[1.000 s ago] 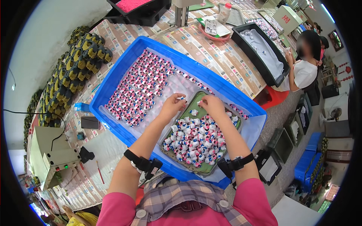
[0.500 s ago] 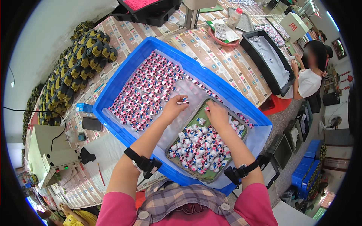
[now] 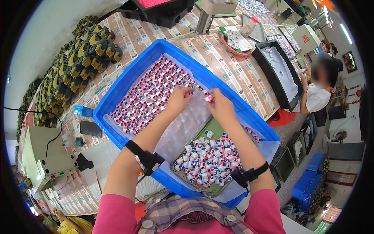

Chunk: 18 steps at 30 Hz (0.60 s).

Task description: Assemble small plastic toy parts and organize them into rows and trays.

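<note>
Small pink, white and blue figurines [image 3: 150,91] stand in close rows on a clear sheet in a big blue crate [image 3: 113,74]. A green tray [image 3: 212,128] in the crate's near right part bears a loose heap of similar figurines [image 3: 206,158]. My left hand [image 3: 179,100] is closed at the right edge of the rows, its fingertips pinching a figurine mostly hidden by them. To its right, above the tray's far end, my right hand [image 3: 222,106] grips another figurine [image 3: 209,99] between thumb and fingers. Black straps with small boxes circle both my forearms.
Yellow-and-black pieces [image 3: 74,70] are piled along the wall at left. A phone [image 3: 90,128] and a beige machine [image 3: 46,156] lie left of the crate. At right stands a black bin [image 3: 269,66], with a co-worker [image 3: 317,93] beside it.
My right hand has risen from the tray, bringing a figurine up toward the rows. My left hand has shifted slightly farther away, to the edge of the rows. The view has tilted slightly.
</note>
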Motion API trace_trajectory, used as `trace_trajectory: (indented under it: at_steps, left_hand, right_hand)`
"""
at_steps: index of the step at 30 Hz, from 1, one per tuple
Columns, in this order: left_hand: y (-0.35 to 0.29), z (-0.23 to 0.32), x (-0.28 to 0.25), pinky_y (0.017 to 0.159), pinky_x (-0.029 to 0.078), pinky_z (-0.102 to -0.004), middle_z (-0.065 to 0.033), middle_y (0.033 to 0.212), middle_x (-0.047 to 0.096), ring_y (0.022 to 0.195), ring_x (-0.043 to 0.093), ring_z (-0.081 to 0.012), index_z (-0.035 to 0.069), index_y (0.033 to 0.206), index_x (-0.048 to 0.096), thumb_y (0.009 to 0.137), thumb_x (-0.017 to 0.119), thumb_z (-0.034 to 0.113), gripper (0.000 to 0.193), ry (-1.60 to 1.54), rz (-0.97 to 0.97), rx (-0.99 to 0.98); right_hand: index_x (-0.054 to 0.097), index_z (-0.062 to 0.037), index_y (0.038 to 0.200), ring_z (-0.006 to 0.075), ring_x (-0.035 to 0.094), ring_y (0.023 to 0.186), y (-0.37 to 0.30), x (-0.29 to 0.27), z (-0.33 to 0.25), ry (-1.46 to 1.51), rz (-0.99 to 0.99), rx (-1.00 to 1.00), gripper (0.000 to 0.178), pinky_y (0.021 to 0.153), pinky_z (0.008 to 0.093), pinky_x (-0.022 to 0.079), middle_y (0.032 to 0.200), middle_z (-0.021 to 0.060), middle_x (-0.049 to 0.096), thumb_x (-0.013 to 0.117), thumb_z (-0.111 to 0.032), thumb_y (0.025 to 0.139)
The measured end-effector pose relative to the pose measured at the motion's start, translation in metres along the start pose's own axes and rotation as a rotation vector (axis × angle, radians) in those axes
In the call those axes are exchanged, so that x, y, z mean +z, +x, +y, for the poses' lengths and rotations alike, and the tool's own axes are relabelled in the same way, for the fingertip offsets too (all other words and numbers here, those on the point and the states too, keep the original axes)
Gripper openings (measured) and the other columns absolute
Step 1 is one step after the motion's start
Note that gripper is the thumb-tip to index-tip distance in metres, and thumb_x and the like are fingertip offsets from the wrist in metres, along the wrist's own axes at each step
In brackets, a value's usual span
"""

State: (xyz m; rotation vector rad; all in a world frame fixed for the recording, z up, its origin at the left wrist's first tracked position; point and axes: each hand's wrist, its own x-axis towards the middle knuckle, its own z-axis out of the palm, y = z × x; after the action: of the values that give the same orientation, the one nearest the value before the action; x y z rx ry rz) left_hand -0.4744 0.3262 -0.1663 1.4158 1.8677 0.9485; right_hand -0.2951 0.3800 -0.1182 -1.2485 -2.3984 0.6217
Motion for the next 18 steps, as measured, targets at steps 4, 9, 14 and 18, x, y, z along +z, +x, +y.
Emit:
trace_trajectory:
  at_steps: [4,9,14,18]
  left_hand:
    - [0.012,0.008,0.013,0.075,0.048,-0.0405,-0.0163,0.097,0.060,0.087,0.059,-0.0315,0.003,0.103,0.056,0.073,0.064,0.010,0.033,0.152,0.034,0.073]
    - [0.023,-0.009,0.014,0.074,0.047,-0.0432,-0.0181,0.092,0.061,0.085,0.058,-0.0349,0.002,0.092,0.055,0.074,0.061,0.009,0.020,0.327,-0.038,0.114]
    - [0.023,-0.006,0.016,0.071,0.047,-0.0440,-0.0158,0.081,0.058,0.085,0.058,-0.0338,0.003,0.087,0.055,0.074,0.056,0.005,0.013,0.329,0.003,0.181]
    - [0.020,-0.008,0.013,0.077,0.044,-0.0403,-0.0131,0.085,0.056,0.088,0.055,-0.0315,0.005,0.086,0.058,0.070,0.065,0.009,0.017,0.491,0.073,0.281]
  right_hand:
    - [0.052,-0.0081,0.096,0.0283,0.060,0.073,0.027,0.039,0.005,-0.246,0.039,-0.212,0.028,0.063,0.0372,0.049,0.079,0.0095,0.055,0.064,-0.010,0.070]
    - [0.054,-0.0077,0.091,0.0271,0.060,0.074,0.035,0.071,0.009,-0.374,0.098,-0.288,0.022,0.064,0.0387,0.048,0.077,0.0086,0.053,0.061,-0.008,0.070]
    - [0.057,-0.0063,0.087,0.0261,0.058,0.078,0.032,0.067,0.008,-0.359,0.160,-0.313,0.013,0.068,0.0397,0.047,0.081,0.0088,0.057,0.053,-0.008,0.074]
    - [0.058,-0.0069,0.091,0.0281,0.059,0.079,0.025,0.026,-0.004,-0.249,0.045,-0.202,0.016,0.069,0.0397,0.047,0.081,0.0104,0.059,0.054,-0.010,0.076]
